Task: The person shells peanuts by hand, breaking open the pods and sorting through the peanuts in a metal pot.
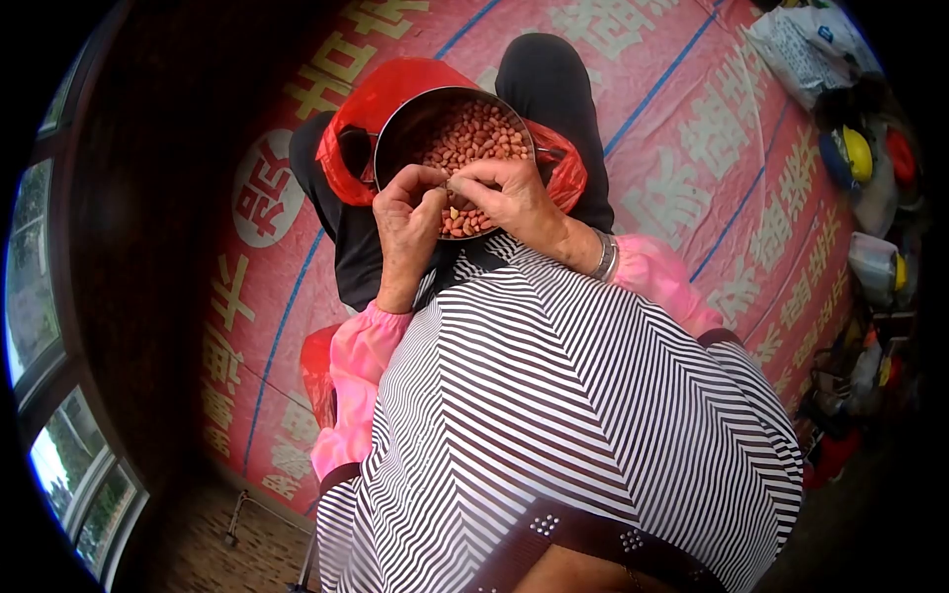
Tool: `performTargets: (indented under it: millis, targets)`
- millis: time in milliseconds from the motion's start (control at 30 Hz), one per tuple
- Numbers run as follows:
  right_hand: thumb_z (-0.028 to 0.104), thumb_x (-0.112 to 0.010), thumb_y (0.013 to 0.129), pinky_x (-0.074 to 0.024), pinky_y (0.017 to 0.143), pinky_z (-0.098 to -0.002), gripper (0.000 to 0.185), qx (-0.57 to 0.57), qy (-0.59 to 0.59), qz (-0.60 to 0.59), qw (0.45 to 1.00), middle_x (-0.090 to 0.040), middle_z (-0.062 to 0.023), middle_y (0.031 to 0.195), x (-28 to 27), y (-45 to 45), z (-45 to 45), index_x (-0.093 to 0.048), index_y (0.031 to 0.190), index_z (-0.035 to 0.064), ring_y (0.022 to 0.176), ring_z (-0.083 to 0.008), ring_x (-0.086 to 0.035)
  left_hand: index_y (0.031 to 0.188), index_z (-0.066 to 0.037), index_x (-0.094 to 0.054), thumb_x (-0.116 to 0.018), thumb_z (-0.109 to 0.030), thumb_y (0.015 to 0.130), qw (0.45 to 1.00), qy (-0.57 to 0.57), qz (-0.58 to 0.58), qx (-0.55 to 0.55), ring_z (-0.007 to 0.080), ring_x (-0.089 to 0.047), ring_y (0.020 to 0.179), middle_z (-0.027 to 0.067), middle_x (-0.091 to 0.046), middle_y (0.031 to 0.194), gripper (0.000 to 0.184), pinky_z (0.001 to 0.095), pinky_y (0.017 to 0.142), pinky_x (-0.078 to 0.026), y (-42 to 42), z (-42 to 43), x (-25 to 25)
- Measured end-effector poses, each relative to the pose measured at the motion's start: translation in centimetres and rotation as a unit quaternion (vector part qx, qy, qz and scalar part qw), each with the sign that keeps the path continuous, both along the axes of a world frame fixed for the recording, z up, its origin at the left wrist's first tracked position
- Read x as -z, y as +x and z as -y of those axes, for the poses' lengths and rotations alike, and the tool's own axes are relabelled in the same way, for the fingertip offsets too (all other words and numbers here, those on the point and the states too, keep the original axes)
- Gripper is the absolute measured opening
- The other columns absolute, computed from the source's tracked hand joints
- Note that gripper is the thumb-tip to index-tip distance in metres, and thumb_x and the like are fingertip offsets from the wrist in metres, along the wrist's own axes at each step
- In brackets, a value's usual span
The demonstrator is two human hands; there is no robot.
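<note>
A round metal pot (388, 130) rests between the person's knees and holds many reddish-brown peanut kernels (476, 130). Over its near half, my left hand (407, 229) and my right hand (512, 201) meet with their fingertips together. Both hands are closed in a pinch, thumb against forefinger. Whatever lies between the fingertips is too small and too covered to make out. Below the fingers, more kernels show in the pot, one of them yellowish. A red plastic bag (400, 81) lies around and under the pot.
A red printed sheet (672, 188) with large characters and blue lines covers the floor. Along the right edge are a white bag (806, 54), a yellow-and-blue object (855, 155) and a clear container (872, 265). Another red bag (318, 371) lies by the left sleeve. Windows stand far left.
</note>
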State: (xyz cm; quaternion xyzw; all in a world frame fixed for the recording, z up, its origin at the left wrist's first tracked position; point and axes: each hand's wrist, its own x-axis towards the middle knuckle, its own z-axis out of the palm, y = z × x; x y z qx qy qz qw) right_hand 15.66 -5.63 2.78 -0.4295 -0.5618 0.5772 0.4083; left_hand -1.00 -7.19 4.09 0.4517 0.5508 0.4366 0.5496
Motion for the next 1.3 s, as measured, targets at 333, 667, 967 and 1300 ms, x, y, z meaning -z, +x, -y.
performTargets:
  millis: [333, 667, 967, 1300]
  targets:
    - [0.014, -0.06, 0.096, -0.0533, 0.061, -0.0219, 0.022, -0.022, -0.169, -0.128, 0.977, -0.069, -0.0044, 0.077, 0.3, 0.6, -0.1, -0.07, 0.088, -0.0038, 0.068, -0.008, -0.065, 0.094, 0.003, -0.067, -0.059, 0.0, 0.085, 0.99, -0.083, 0.112, -0.035, 0.0052, -0.056, 0.058, 0.0029, -0.065, 0.074, 0.012, 0.0173, 0.053, -0.043, 0.3, 0.3, -0.2]
    - [0.011, -0.062, 0.093, -0.0513, 0.061, -0.0237, 0.017, 0.015, 0.002, 0.01, 1.0, -0.069, -0.0052, 0.075, 0.0, 0.4, 0.2, -0.07, 0.089, -0.0037, 0.069, -0.0094, -0.065, 0.099, -0.001, -0.065, -0.062, -0.008, 0.089, 0.991, -0.089, 0.095, 0.004, 0.0062, -0.058, 0.062, 0.0023, -0.066, 0.076, 0.013, 0.0174, 0.055, -0.044, 0.5, -0.1, -1.4]
    - [0.012, -0.062, 0.094, -0.0519, 0.063, -0.0227, 0.018, -0.003, -0.121, -0.093, 0.988, -0.07, -0.005, 0.076, 0.1, 0.4, 0.3, -0.07, 0.09, -0.003, 0.068, -0.0088, -0.064, 0.094, -0.002, -0.062, -0.061, -0.007, 0.089, 0.993, -0.074, 0.093, 0.024, 0.0071, -0.058, 0.061, 0.0033, -0.065, 0.076, 0.007, 0.0186, 0.055, -0.044, -0.3, 0.1, -0.1]
    - [0.012, -0.061, 0.095, -0.0534, 0.065, -0.0224, 0.018, 0.029, -0.112, -0.093, 0.989, -0.07, -0.0064, 0.082, -0.4, 1.0, 0.0, -0.07, 0.093, -0.0035, 0.071, -0.0095, -0.066, 0.099, 0.0, -0.06, -0.057, -0.002, 0.092, 0.953, -0.127, 0.273, -0.021, 0.0153, -0.06, 0.066, 0.0102, -0.065, 0.081, 0.008, 0.0243, 0.064, -0.048, -0.3, 0.2, 1.5]
